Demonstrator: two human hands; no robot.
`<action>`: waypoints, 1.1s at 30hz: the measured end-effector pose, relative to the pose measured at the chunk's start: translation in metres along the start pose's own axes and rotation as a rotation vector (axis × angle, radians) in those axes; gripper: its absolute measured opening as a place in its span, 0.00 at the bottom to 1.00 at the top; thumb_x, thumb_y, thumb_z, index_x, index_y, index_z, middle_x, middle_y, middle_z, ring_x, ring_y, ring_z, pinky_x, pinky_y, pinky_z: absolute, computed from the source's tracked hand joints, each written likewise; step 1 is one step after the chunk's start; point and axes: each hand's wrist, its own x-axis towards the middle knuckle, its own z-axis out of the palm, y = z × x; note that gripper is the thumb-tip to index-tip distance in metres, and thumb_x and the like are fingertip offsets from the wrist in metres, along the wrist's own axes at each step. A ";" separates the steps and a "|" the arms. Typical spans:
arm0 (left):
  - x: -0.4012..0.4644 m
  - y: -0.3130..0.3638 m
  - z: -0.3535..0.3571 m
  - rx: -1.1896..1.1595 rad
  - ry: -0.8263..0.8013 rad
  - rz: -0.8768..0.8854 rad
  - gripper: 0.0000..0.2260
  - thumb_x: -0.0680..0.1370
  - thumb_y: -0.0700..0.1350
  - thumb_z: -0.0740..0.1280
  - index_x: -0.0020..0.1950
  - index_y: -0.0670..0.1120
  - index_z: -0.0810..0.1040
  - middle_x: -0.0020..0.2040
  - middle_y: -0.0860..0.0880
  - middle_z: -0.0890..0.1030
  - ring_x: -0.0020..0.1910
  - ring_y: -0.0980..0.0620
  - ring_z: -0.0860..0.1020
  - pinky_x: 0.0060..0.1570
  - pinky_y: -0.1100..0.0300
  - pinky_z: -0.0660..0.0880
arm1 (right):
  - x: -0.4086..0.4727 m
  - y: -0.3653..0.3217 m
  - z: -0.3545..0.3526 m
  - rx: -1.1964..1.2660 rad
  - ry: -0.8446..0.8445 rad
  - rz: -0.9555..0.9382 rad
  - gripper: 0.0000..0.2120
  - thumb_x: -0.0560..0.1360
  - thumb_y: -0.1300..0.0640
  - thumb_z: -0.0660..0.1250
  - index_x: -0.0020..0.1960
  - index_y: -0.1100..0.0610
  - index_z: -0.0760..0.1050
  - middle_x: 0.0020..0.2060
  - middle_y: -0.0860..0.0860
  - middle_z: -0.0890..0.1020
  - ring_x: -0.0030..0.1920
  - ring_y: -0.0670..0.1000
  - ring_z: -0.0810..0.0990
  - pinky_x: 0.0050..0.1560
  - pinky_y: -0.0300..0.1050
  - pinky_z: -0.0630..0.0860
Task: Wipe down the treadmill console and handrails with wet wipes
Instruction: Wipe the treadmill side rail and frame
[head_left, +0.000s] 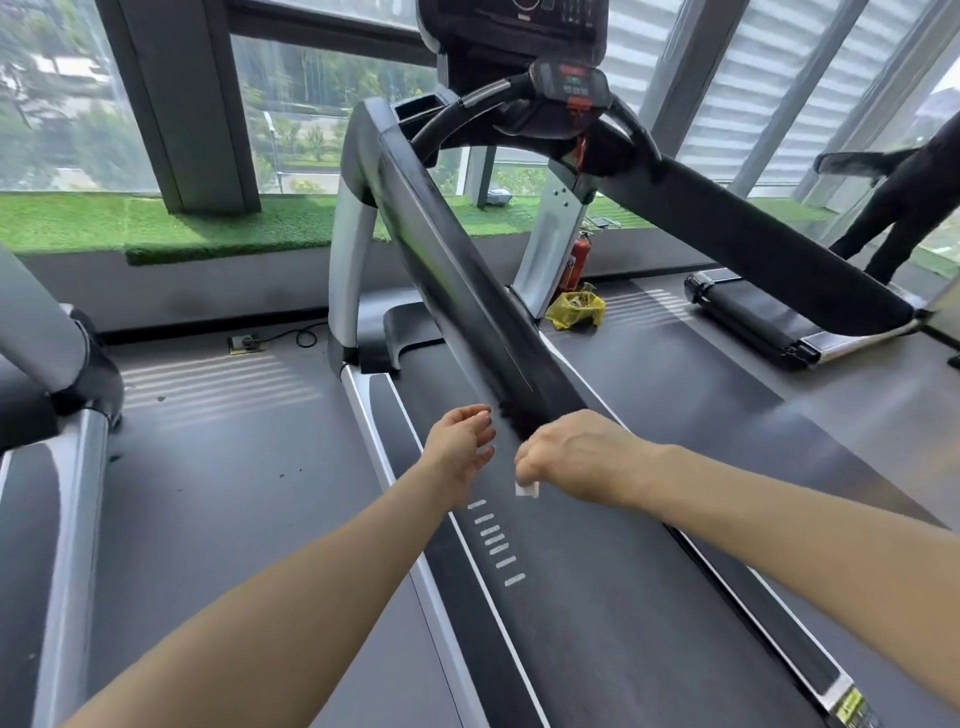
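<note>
Grey floor (218, 467) meets tall windows (311, 114) above a green turf ledge (156, 223).

Both arms extended; left hand (460, 449) loosely open, right hand (576, 457) fingers curled, pinching.

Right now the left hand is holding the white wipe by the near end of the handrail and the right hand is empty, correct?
Not quite: the head view shows the right hand holding the white wipe by the near end of the handrail; the left hand is empty.
</note>
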 end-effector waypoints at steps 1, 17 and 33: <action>0.001 0.001 -0.001 -0.007 0.001 0.000 0.05 0.80 0.38 0.61 0.47 0.45 0.75 0.43 0.48 0.76 0.41 0.54 0.75 0.39 0.64 0.73 | 0.005 0.005 -0.006 0.049 0.046 0.022 0.14 0.76 0.62 0.60 0.56 0.49 0.79 0.57 0.45 0.80 0.59 0.51 0.77 0.52 0.44 0.73; 0.025 0.024 -0.004 0.001 -0.002 -0.006 0.07 0.81 0.38 0.61 0.46 0.46 0.75 0.42 0.50 0.76 0.39 0.56 0.74 0.39 0.65 0.72 | 0.060 0.053 -0.040 0.089 0.384 0.142 0.17 0.77 0.66 0.58 0.59 0.54 0.80 0.59 0.48 0.80 0.60 0.52 0.76 0.56 0.49 0.74; -0.002 0.001 0.007 0.006 -0.016 0.032 0.05 0.80 0.37 0.61 0.49 0.47 0.73 0.42 0.49 0.74 0.38 0.55 0.74 0.38 0.64 0.72 | 0.003 0.016 0.046 -0.243 0.488 -0.077 0.22 0.72 0.66 0.50 0.32 0.55 0.80 0.33 0.47 0.79 0.40 0.48 0.81 0.42 0.37 0.77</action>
